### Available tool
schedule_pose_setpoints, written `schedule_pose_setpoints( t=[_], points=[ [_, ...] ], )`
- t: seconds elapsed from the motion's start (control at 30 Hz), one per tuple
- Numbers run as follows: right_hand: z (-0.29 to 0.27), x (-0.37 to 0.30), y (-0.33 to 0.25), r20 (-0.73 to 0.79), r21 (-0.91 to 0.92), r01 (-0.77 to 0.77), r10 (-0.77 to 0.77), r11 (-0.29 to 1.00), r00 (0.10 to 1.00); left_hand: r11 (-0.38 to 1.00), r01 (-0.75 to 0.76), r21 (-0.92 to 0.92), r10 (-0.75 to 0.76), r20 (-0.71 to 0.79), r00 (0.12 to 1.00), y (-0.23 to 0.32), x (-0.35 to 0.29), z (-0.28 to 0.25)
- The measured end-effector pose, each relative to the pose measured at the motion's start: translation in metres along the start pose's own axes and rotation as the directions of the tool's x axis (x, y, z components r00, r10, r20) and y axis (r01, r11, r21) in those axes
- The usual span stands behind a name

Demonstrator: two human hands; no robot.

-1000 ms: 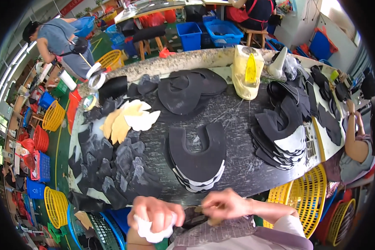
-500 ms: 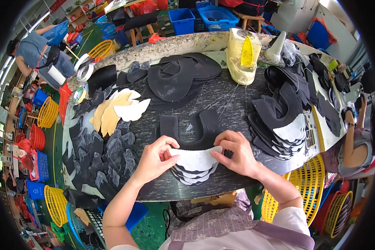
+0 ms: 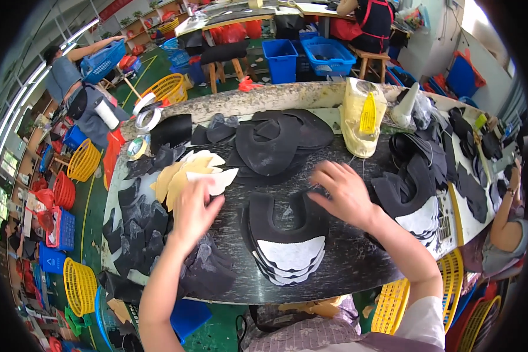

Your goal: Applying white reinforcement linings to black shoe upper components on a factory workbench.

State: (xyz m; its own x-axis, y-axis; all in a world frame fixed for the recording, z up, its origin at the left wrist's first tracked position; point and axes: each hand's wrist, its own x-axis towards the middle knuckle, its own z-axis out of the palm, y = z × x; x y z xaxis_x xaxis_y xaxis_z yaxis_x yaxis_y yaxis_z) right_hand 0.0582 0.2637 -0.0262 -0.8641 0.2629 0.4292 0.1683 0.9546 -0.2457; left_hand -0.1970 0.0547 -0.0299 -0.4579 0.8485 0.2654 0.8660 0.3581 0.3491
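Note:
In front of me lies a small stack of black U-shaped shoe-upper pieces (image 3: 287,232), their near edges faced with white crescent patches. Neither hand touches this stack. My left hand (image 3: 195,212) is over the near edge of a fanned pile of tan and white crescent pieces (image 3: 176,176), thumb apart from the fingers. Its fingertips overlap the topmost white piece (image 3: 217,180); contact is unclear. My right hand (image 3: 345,192) hovers open, fingers spread, above the table just right of the U-shaped stack. Nothing shows in it.
Black pieces (image 3: 270,144) are piled at the back, and loose black scraps (image 3: 141,217) lie left. Another stack of white-edged uppers (image 3: 410,193) stands right. A cream shoe last (image 3: 364,117) with a yellow insert is at the back. Yellow baskets (image 3: 393,305) stand below the table. Co-workers are nearby.
Both hands have let go of the top upper's white edge. My left hand has moved left to the crescent pile; my right has lifted away and opened. The view has tilted up.

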Motion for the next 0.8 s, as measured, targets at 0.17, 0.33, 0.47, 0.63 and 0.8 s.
schedule_pose_setpoints(
  t=[0.17, 0.33, 0.47, 0.63, 0.8],
  points=[
    [0.088, 0.069, 0.045, 0.098, 0.058, 0.222, -0.226, 0.973, 0.969, 0.975, -0.208, 0.076, 0.207, 0.020, 0.978, -0.039, 0.032, 0.034],
    [0.072, 0.074, 0.026, -0.044, 0.100, 0.298, -0.295, 0.949, 0.954, 0.932, -0.344, 0.114, 0.351, -0.047, 0.935, -0.048, 0.022, 0.032],
    [0.075, 0.070, 0.030, -0.100, 0.103, 0.290, -0.280, 0.951, 0.955, 0.978, -0.199, 0.068, 0.190, 0.121, 0.974, -0.043, 0.034, 0.019],
    [0.005, 0.029, -0.038, -0.292, 0.090, 0.403, -0.363, 0.911, 0.885, 0.908, -0.412, 0.071, 0.395, -0.471, 0.789, -0.030, 0.020, -0.019],
    [0.003, -0.050, -0.077, 0.102, 0.527, 0.050, -0.121, 0.848, 0.987, 0.764, -0.612, -0.204, 0.472, -0.470, 0.746, 0.030, -0.023, -0.014]
  ],
)
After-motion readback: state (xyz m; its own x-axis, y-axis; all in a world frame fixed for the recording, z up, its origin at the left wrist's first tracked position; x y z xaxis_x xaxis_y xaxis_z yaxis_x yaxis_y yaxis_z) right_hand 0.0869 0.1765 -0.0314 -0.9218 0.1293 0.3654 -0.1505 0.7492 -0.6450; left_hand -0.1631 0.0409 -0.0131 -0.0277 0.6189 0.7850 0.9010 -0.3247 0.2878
